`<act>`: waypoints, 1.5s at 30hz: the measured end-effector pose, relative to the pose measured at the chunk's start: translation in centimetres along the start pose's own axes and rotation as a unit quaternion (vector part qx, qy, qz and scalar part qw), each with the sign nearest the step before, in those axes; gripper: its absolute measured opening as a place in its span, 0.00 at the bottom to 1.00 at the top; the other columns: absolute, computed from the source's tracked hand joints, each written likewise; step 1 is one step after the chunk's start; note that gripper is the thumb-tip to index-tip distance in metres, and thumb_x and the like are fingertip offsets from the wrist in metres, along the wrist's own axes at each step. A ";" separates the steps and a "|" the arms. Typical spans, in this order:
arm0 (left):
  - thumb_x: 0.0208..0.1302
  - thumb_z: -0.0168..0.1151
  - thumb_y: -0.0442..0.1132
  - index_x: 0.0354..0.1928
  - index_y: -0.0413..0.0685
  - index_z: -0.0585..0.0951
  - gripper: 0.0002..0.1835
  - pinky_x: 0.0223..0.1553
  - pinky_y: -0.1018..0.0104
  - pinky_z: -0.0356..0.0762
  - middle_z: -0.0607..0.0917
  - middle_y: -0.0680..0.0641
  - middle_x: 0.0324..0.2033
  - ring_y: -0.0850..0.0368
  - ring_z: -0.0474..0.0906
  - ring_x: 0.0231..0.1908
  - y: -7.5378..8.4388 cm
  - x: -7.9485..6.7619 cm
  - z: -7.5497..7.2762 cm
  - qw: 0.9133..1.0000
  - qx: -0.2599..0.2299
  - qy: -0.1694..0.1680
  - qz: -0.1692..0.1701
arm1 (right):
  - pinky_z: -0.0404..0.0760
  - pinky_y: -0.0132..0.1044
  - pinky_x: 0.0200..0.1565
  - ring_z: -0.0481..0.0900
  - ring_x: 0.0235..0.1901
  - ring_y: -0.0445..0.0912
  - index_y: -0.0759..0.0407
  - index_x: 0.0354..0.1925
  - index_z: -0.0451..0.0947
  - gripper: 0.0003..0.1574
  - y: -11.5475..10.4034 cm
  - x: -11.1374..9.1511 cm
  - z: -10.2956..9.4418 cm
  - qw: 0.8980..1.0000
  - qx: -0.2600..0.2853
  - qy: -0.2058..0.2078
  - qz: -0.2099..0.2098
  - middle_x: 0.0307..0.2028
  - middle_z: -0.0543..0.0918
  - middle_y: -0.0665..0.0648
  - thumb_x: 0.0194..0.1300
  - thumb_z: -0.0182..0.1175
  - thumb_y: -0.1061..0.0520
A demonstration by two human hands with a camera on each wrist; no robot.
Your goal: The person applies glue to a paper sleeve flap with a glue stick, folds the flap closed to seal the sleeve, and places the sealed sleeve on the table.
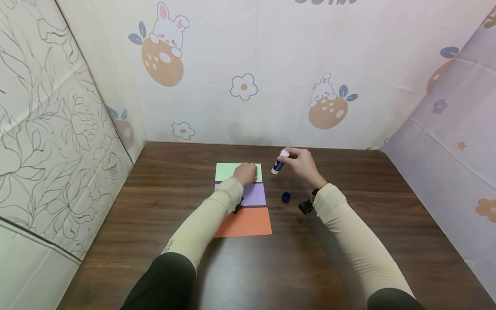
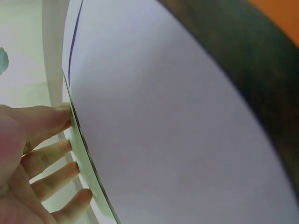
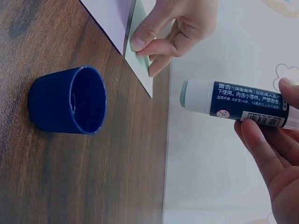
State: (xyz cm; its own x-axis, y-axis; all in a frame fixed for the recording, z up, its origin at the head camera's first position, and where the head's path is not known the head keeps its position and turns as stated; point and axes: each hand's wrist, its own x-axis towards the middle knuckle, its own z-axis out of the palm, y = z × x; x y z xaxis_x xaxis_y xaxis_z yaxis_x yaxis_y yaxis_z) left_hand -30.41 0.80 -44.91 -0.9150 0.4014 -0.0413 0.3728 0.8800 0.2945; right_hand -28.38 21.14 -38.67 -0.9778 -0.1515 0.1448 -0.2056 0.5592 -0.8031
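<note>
Three paper sheets lie in a column on the table: green [image 1: 225, 171], purple [image 1: 256, 196] and orange [image 1: 249, 223]. My left hand [image 1: 245, 173] rests on the green sheet, its thumb and fingertips against the paper. Right of the sheets, my right hand [image 1: 305, 166] holds an uncapped glue stick [image 1: 278, 164] above the table, its glue end tilted down and to the left. In the right wrist view, the thumb and fingers pinch the printed barrel [image 3: 229, 100]. The dark blue cap [image 1: 286, 197] sits on the table, its open side visible in that view [image 3: 67, 100].
The brown wooden table [image 1: 166, 224] ends at a patterned wall cloth [image 1: 271, 107] just behind the green sheet. A wrist camera [image 1: 306, 206] on the right arm hangs close to the cap. Another panel [image 1: 46, 129] borders the left side.
</note>
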 end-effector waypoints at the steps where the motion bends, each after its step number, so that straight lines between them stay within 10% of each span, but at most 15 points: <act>1: 0.66 0.60 0.35 0.25 0.46 0.80 0.09 0.29 0.68 0.71 0.83 0.51 0.25 0.61 0.68 0.24 -0.1 0.0 0.1 1.000 -0.003 -0.002 0.000 | 0.80 0.26 0.38 0.82 0.40 0.46 0.67 0.49 0.81 0.21 0.0 -0.1 0.0 1.000 0.001 0.000 0.000 0.46 0.84 0.67 0.64 0.66 0.53; 8: 0.66 0.57 0.33 0.16 0.51 0.65 0.21 0.21 0.70 0.59 0.64 0.55 0.13 0.61 0.60 0.19 -0.1 0.3 0.3 1.000 0.003 -0.002 0.008 | 0.77 0.22 0.36 0.81 0.39 0.44 0.66 0.49 0.81 0.22 -0.2 -0.4 -0.2 1.000 0.004 0.002 0.004 0.46 0.85 0.67 0.63 0.66 0.52; 17: 0.65 0.58 0.34 0.14 0.51 0.65 0.22 0.21 0.70 0.60 0.65 0.55 0.13 0.62 0.59 0.18 -0.2 0.3 0.5 1.000 -0.001 0.000 0.008 | 0.82 0.33 0.42 0.82 0.40 0.45 0.66 0.50 0.81 0.24 -0.1 -0.7 -0.4 1.000 0.013 0.000 0.006 0.47 0.84 0.68 0.63 0.66 0.50; 26: 0.66 0.60 0.37 0.31 0.46 0.85 0.08 0.47 0.50 0.77 0.86 0.48 0.40 0.47 0.77 0.46 -0.2 -0.3 0.1 1.000 -0.010 0.005 -0.001 | 0.83 0.49 0.47 0.81 0.38 0.42 0.67 0.50 0.81 0.23 -0.1 -1.3 -0.7 1.000 0.021 0.006 0.003 0.47 0.84 0.67 0.63 0.66 0.51; 36: 0.63 0.58 0.34 0.32 0.47 0.86 0.08 0.48 0.51 0.76 0.86 0.49 0.39 0.48 0.76 0.45 -0.9 -0.5 -0.1 0.999 -0.047 0.021 -0.012 | 0.80 0.26 0.38 0.80 0.38 0.40 0.66 0.51 0.81 0.23 -0.2 -1.9 -0.7 0.999 0.032 0.005 0.006 0.46 0.84 0.66 0.63 0.67 0.52; 45: 0.65 0.58 0.38 0.41 0.47 0.87 0.09 0.55 0.45 0.73 0.84 0.47 0.47 0.45 0.75 0.52 -1.1 -1.6 -0.3 0.997 -0.067 0.043 -0.023 | 0.81 0.25 0.37 0.80 0.34 0.34 0.68 0.53 0.79 0.25 -0.6 -2.7 -1.2 0.998 0.056 0.025 0.001 0.47 0.83 0.68 0.63 0.66 0.52</act>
State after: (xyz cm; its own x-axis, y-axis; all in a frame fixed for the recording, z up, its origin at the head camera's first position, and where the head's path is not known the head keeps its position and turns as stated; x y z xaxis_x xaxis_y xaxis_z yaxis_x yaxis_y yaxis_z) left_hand -29.40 -0.92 -44.93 -0.9426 0.3331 0.0223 0.3113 0.8529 0.4191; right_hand -25.65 22.21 -37.89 -0.9797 -0.1084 0.1686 -0.1998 0.4642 -0.8629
